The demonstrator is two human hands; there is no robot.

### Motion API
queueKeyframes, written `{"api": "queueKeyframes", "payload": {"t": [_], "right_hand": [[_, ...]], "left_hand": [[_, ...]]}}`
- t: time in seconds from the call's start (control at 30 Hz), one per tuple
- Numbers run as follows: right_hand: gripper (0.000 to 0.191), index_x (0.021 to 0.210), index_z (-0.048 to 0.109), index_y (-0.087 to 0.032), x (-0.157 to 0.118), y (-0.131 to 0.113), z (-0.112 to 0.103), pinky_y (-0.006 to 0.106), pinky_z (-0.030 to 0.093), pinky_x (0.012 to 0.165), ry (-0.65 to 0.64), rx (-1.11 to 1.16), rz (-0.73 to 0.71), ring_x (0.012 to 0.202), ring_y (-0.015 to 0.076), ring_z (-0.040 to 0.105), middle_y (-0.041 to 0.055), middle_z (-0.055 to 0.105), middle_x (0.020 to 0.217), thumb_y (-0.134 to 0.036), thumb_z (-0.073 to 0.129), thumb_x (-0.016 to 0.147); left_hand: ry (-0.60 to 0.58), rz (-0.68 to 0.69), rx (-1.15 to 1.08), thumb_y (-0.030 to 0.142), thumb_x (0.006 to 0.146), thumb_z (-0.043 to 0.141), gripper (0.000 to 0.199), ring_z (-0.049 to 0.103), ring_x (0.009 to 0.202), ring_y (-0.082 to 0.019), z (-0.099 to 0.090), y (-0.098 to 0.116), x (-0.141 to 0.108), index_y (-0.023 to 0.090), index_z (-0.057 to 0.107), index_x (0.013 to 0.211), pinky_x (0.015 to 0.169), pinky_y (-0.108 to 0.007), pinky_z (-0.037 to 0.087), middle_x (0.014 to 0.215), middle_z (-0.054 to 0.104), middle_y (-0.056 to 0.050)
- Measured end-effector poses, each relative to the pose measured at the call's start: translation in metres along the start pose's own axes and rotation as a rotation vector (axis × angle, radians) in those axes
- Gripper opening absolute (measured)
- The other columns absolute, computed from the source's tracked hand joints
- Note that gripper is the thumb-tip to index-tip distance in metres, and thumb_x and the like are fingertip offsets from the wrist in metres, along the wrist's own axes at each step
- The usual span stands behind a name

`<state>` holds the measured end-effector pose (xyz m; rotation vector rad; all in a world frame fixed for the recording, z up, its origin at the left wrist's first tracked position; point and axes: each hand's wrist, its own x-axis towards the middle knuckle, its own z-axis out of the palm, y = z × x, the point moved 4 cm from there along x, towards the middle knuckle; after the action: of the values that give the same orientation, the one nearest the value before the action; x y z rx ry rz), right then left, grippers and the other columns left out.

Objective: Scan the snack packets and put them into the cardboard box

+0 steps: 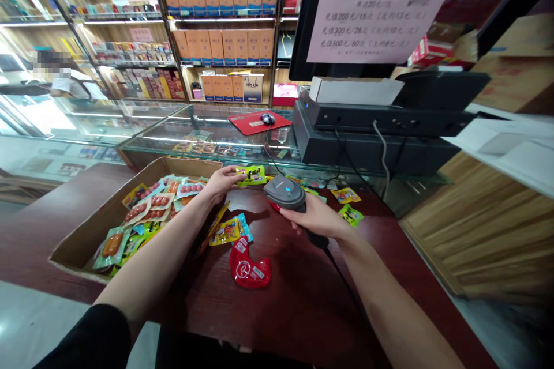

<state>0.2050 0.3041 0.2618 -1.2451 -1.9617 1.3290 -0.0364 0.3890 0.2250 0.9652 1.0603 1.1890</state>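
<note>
Bright green packet (253, 175), black lettering

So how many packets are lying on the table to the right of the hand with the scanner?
2: a yellow packet farther out and a green packet nearer. The right hand and scanner may hide others.

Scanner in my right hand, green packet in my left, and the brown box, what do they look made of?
Scanner: probably hard plastic, dark grey, fairly matte, from its smooth, moulded-looking shell. Green packet: likely printed plastic or foil film, somewhat shiny, since it's thin and pouch-like. Brown box: apparently cardboard, dull, from its thin brown walls.
</note>
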Motion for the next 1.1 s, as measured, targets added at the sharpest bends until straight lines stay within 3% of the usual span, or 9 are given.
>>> {"api": "queueKeyframes", "payload": {"t": [0.3, 0.5, 0.83, 0.97, 1.1], "right_hand": [[0.025, 0.079, 0.052, -0.020, 0.000, -0.001, 0.000, 0.027, 0.047, 0.048, 0.011, 0.003, 0.018, 0.048, 0.0148, 0.059, -0.0007, 0.059, 0.055, -0.041, 0.064, 0.079], [0.025, 0.076, 0.053, -0.019, 0.001, -0.003, 0.000, 0.027, 0.047, 0.048, 0.016, -0.007, -0.025, 0.046, 0.0144, 0.058, 0.0000, 0.059, 0.055, -0.042, 0.063, 0.080], [0.033, 0.092, 0.052, -0.017, -0.002, -0.005, 0.002, 0.024, 0.047, 0.046, 0.007, 0.002, 0.011, 0.047, 0.0128, 0.057, -0.0016, 0.059, 0.058, -0.045, 0.064, 0.079], [0.033, 0.090, 0.051, -0.017, -0.003, -0.008, 0.007, 0.025, 0.046, 0.045, -0.015, -0.029, -0.029, 0.046, 0.0135, 0.058, -0.0015, 0.059, 0.058, -0.047, 0.062, 0.080], [0.033, 0.091, 0.049, -0.018, -0.002, -0.007, 0.014, 0.026, 0.045, 0.046, -0.029, -0.034, -0.047, 0.046, 0.0142, 0.058, -0.0017, 0.060, 0.058, -0.048, 0.062, 0.081]], "left_hand": [[0.035, -0.013, 0.003, 0.019, 0.056, 0.084, 0.035, 0.068, 0.071, -0.016, 0.003, 0.003, -0.004, 0.010, 0.066, 0.084, 0.067, -0.029, 0.059, 0.081, 0.071, -0.008], [0.011, 0.002, 0.025, 0.018, 0.051, 0.086, 0.043, 0.069, 0.077, -0.021, 0.004, 0.002, -0.004, 0.009, 0.068, 0.089, 0.068, -0.031, 0.059, 0.087, 0.072, -0.010], [0.038, 0.031, 0.012, 0.022, 0.056, 0.085, 0.034, 0.068, 0.074, -0.018, -0.001, 0.011, -0.003, 0.011, 0.066, 0.082, 0.069, -0.030, 0.059, 0.082, 0.071, -0.007], [0.125, 0.088, -0.004, 0.023, 0.057, 0.084, 0.033, 0.069, 0.074, -0.017, -0.022, 0.031, -0.016, 0.013, 0.065, 0.082, 0.068, -0.027, 0.058, 0.083, 0.071, -0.006], [0.265, 0.095, 0.034, 0.025, 0.056, 0.085, 0.037, 0.068, 0.065, -0.016, -0.071, 0.052, -0.041, 0.014, 0.064, 0.083, 0.057, -0.023, 0.056, 0.080, 0.071, -0.005]]}}
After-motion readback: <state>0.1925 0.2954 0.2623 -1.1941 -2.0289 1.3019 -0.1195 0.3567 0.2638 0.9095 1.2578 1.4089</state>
